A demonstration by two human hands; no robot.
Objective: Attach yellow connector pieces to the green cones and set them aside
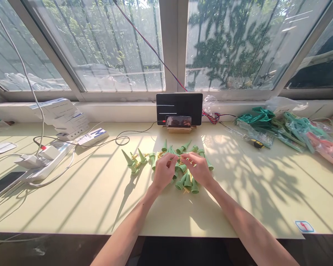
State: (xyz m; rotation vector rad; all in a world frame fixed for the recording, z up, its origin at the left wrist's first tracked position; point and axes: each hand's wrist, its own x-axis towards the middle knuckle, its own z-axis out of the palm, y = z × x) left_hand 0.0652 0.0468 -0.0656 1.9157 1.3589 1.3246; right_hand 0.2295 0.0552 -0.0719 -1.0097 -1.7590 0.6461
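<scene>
My left hand and my right hand meet over a pile of small green cone-shaped pieces. Their fingertips are pinched close together around something too small to make out, with a bit of yellow and green showing there. Below and right of the fingers, several green cones lie on their sides with open ends toward me. On the left stand a few more cones, points up, among small yellow pieces. My hands hide the middle of the pile.
Behind the pile, a black tablet and a phone lean on a stand. To the left are a power strip, cables and white boxes. Bagged green and pink material and a yellow-black tool lie right.
</scene>
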